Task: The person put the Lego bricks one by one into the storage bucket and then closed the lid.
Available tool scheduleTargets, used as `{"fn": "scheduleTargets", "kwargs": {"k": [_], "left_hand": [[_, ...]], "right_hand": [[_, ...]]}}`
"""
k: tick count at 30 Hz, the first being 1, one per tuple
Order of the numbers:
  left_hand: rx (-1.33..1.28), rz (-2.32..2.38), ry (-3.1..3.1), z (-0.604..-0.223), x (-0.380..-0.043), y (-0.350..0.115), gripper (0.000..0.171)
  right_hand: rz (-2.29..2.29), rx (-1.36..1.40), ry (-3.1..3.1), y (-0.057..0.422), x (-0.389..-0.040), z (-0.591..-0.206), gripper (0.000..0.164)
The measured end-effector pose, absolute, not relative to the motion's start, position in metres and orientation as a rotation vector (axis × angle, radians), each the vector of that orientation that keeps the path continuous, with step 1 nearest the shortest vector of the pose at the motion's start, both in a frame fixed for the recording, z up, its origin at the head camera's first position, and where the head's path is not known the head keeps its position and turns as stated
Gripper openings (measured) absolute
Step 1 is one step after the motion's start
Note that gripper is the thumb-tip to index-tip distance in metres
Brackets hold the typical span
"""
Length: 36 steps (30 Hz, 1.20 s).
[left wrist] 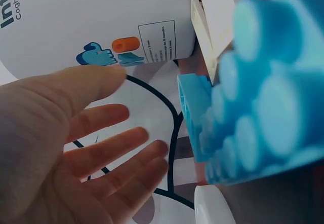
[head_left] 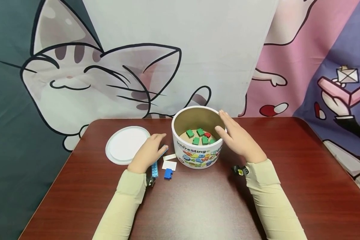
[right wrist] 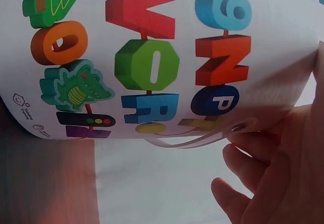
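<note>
A white printed bucket (head_left: 195,156) stands upright at the table's far side. Inside it lie several green bricks (head_left: 196,141) and a red brick (head_left: 207,134). My right hand (head_left: 241,141) rests against the bucket's right rim, fingers extended; in the right wrist view the fingers (right wrist: 248,158) are beside its wall. Left of the bucket, my left hand (head_left: 148,151) hovers over the loose bricks, fingers spread and holding nothing. Beneath it are a long light blue brick (left wrist: 258,97) and another light blue piece (left wrist: 190,110), partly hidden in the head view.
A round white lid (head_left: 126,143) lies left of my left hand. Near the bucket's base are two white pieces (head_left: 169,165) and a dark blue brick (head_left: 168,174). The brown table (head_left: 198,206) meets a cartoon-printed cloth backdrop (head_left: 222,50) at its far edge.
</note>
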<state>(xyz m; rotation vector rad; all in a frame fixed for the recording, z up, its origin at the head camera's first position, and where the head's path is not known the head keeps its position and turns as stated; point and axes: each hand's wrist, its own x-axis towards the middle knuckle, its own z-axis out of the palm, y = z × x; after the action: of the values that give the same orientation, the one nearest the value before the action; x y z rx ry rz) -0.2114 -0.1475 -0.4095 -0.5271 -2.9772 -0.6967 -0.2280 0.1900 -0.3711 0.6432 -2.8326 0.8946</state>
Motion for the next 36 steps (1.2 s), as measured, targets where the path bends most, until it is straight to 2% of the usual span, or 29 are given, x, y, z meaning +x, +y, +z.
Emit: {"fn": "scheduleTargets", "kwargs": {"k": [17, 28, 36], "left_hand": [[-0.613, -0.538, -3.113, -0.4165, -0.2116, -0.1459, 0.036], [-0.642, -0.610, -3.054, -0.4154, -0.2144, -0.1469, 0.035], [-0.572, -0.887, -2.973, -0.4102, -0.2160, -0.1504, 0.042]], "right_hand": [[0.843, 0.739, -2.758, 0.1911, -0.2311, -0.3736, 0.066], [0.798, 0.756, -2.747, 0.1920, -0.2336, -0.3756, 0.065], [0.744, 0.759, -2.736, 0.1910, -0.2347, -0.3755, 0.064]]}}
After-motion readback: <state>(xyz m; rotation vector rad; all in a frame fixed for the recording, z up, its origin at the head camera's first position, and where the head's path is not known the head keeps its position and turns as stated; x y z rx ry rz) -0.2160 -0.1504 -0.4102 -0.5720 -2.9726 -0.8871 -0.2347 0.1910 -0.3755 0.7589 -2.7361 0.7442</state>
